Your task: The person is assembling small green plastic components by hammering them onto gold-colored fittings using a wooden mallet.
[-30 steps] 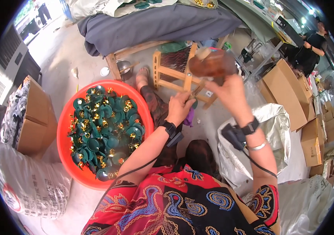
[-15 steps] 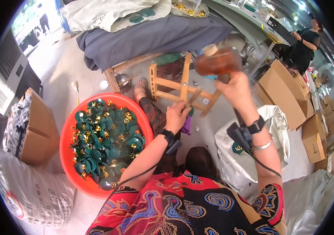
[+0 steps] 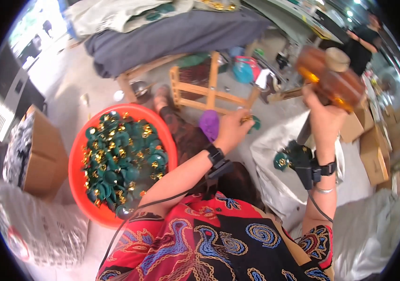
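My right hand [image 3: 325, 117] is closed round the handle of a mallet with a translucent amber head [image 3: 324, 75], raised at the right. Between the pinched fingers of my left hand [image 3: 230, 131] is a small dark green disc with a gold fitting [image 3: 256, 123], partly hidden by the fingers. The left hand is close to the rim of a white woven sack [image 3: 268, 147], in which green pieces with gold fittings [image 3: 282, 161] show. To my left a red basin [image 3: 75, 173] holds many green discs with gold prongs [image 3: 115, 159].
Ahead stands a small wooden folding stool [image 3: 211, 93], with a purple thing [image 3: 208, 124] close to my leg. Behind it a grey cloth [image 3: 176, 40] covers a low bench. Cardboard boxes [image 3: 45, 154] stand left and right. A person [image 3: 363, 47] stands at the far right.
My left hand has moved right, away from the stool toward the sack, with the green disc. The mallet in my right hand has swung away to the right. The view has shifted slightly.
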`<act>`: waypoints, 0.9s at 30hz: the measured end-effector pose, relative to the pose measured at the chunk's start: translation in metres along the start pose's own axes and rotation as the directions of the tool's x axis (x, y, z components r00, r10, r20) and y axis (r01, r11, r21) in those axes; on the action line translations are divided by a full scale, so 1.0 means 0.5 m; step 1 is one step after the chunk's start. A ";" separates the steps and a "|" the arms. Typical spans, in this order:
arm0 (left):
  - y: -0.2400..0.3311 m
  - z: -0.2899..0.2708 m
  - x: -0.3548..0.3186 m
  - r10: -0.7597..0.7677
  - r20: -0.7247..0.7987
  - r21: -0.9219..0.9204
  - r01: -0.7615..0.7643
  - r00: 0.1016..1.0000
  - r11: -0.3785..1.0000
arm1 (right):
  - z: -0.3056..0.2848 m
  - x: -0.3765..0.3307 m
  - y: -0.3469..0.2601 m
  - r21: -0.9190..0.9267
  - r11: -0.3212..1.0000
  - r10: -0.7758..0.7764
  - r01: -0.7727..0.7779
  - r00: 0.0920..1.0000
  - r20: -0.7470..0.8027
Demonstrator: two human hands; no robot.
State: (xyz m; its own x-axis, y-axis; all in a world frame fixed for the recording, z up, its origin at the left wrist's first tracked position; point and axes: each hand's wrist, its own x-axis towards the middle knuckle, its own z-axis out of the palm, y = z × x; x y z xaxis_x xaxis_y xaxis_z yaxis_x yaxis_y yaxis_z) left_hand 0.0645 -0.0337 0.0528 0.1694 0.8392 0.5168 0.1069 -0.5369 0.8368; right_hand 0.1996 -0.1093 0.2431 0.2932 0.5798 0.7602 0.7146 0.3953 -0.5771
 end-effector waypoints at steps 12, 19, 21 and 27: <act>-0.022 0.031 -0.065 0.271 0.142 0.101 -0.286 0.952 0.953 | -0.128 -0.138 0.020 -0.005 0.984 0.179 -0.180 0.983 -0.027; -0.286 -0.475 -0.249 -0.255 -0.294 0.701 0.389 0.921 0.598 | -0.019 -0.131 0.063 0.245 0.918 0.287 -0.312 0.949 0.133; -0.362 -0.491 -0.314 -0.471 -0.201 0.819 0.412 0.859 0.400 | -0.017 -0.129 0.077 0.064 0.937 0.338 -0.343 0.937 0.085; -0.405 -0.385 -0.389 -0.714 -0.240 0.734 0.604 0.658 0.310 | 0.008 -0.170 0.118 0.331 0.840 0.320 -0.430 0.885 0.337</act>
State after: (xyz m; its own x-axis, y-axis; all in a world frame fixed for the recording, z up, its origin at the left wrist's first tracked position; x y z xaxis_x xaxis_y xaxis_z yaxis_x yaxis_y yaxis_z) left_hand -0.1789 -0.0714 -0.1824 -0.2002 0.9561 -0.2138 0.8545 0.2771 0.4394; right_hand 0.2143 -0.1326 0.1432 0.2744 0.8800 0.3877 0.2636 0.3189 -0.9104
